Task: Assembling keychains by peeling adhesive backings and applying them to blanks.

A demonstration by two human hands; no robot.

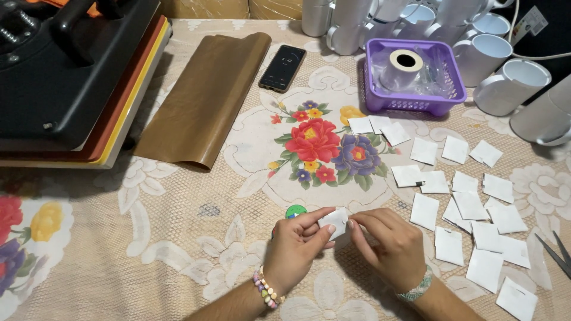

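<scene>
We are pinching a small white square paper piece between both hands at the lower centre of the frame: our left hand is gripping its left edge with thumb and fingertips pressed together, and our right hand is closing its fingers on the right edge. Just above the left hand, a round green disc is lying on the cream lace tablecloth with a red and purple flower print, partly hidden by our fingers. We are judging the work to be early or midway: many loose white paper squares are lying spread out across the right half of the frame, seemingly not yet handled, and we cannot tell which of them are finished. At the upper right, a purple plastic slotted basket is holding a roll of white tape and clear wrapping. Behind and beside it, white ceramic mugs are standing and lying in a cluster. At the upper centre, a black smartphone is resting beside a brown glossy sheet, and a black heat press with coloured pads is filling the upper left. Grey scissor blades are poking in at the right edge.
</scene>
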